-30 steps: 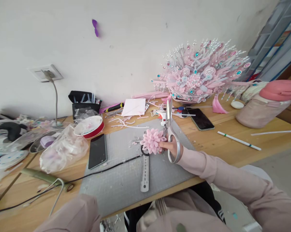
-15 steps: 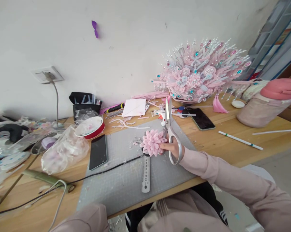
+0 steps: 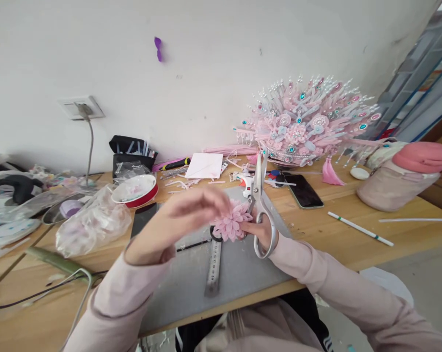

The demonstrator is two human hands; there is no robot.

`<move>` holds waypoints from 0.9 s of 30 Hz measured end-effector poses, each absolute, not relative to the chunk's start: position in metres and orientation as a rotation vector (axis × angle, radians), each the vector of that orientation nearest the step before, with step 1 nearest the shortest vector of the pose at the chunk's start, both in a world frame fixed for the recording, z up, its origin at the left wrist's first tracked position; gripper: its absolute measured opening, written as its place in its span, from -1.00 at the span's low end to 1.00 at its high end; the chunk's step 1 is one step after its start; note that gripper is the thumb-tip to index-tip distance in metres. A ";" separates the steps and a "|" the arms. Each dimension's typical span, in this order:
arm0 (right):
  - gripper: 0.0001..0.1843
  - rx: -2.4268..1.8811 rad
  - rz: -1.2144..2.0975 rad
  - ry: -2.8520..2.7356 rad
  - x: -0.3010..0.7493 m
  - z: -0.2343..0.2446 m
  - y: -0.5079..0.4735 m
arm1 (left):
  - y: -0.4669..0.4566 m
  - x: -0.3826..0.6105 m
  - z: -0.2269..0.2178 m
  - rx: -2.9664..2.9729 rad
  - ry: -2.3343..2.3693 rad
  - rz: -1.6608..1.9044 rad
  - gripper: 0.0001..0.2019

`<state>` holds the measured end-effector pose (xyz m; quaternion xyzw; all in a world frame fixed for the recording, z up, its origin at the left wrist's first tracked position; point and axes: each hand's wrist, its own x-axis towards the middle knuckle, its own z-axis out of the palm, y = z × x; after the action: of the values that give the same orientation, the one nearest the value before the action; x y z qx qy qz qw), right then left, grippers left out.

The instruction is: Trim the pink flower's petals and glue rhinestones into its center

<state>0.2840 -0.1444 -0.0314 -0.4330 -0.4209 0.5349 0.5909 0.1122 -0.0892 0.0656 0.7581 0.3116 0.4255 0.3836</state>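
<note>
My right hand (image 3: 262,228) holds a pink felt flower (image 3: 231,224) by its edge and also grips a pair of silver scissors (image 3: 259,200), whose blades point up and away from me. My left hand (image 3: 180,222) is raised above the grey cutting mat (image 3: 221,274), just left of the flower, and is blurred by motion. Its fingers reach toward the flower and look loosely spread. A steel ruler (image 3: 213,266) lies on the mat under the flower.
A pink jewelled headdress (image 3: 305,120) stands at the back right, with one phone (image 3: 304,190) before it and another phone (image 3: 143,220) left of the mat. A red-rimmed bowl (image 3: 135,190), plastic bags (image 3: 92,222), a black cable (image 3: 41,293) and a pink-lidded jar (image 3: 400,178) crowd the wooden table (image 3: 353,244).
My left hand has come up from below the table edge to just beside the flower. My right hand keeps the flower and scissors in nearly the same place.
</note>
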 end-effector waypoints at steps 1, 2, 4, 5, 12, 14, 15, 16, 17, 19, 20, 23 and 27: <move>-0.66 -0.994 1.238 -0.975 0.284 -0.030 -0.145 | -0.087 0.116 0.063 1.937 0.795 1.004 -0.82; -0.65 -0.983 1.233 -0.976 0.283 -0.029 -0.145 | -0.084 0.120 0.059 1.902 0.858 0.900 -0.77; -0.64 -0.977 1.226 -0.993 0.282 -0.029 -0.145 | -0.081 0.127 0.048 1.797 0.918 0.735 -0.68; -0.64 -0.981 1.219 -1.009 0.282 -0.029 -0.145 | -0.080 0.131 0.042 1.733 0.912 0.694 -0.65; -0.66 -0.983 1.214 -1.197 0.281 -0.037 -0.145 | -0.088 0.141 0.022 1.300 0.853 0.630 -0.68; -0.65 -0.978 1.211 -1.261 0.280 -0.036 -0.147 | -0.088 0.141 0.020 1.237 0.835 0.617 -0.69; -0.64 -0.978 1.208 -1.288 0.279 -0.035 -0.147 | -0.088 0.141 0.019 1.217 0.824 0.613 -0.70; -0.64 -0.980 1.205 -1.307 0.279 -0.034 -0.148 | -0.087 0.141 0.018 1.203 0.816 0.617 -0.72; -0.65 -0.984 1.205 -1.321 0.279 -0.033 -0.149 | -0.087 0.140 0.017 1.192 0.812 0.629 -0.73; -0.71 -1.014 1.202 -1.327 0.281 -0.030 -0.150 | -0.086 0.138 0.016 1.177 0.802 0.660 -0.76; -0.73 -1.042 1.194 -1.327 0.284 -0.028 -0.150 | -0.085 0.137 0.017 1.169 0.797 0.670 -0.76; -0.73 -1.141 1.071 -1.409 0.299 -0.022 -0.146 | -0.083 0.132 0.021 1.134 0.787 0.681 -0.77; -0.55 -1.243 0.784 -1.769 0.327 -0.015 -0.136 | -0.081 0.122 0.029 1.094 0.802 0.680 -0.77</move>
<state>0.3267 -0.1359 -0.0145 -0.4932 -0.7022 0.3112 0.4085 0.1224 -0.0810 0.0288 0.4962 0.3637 0.3085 0.7255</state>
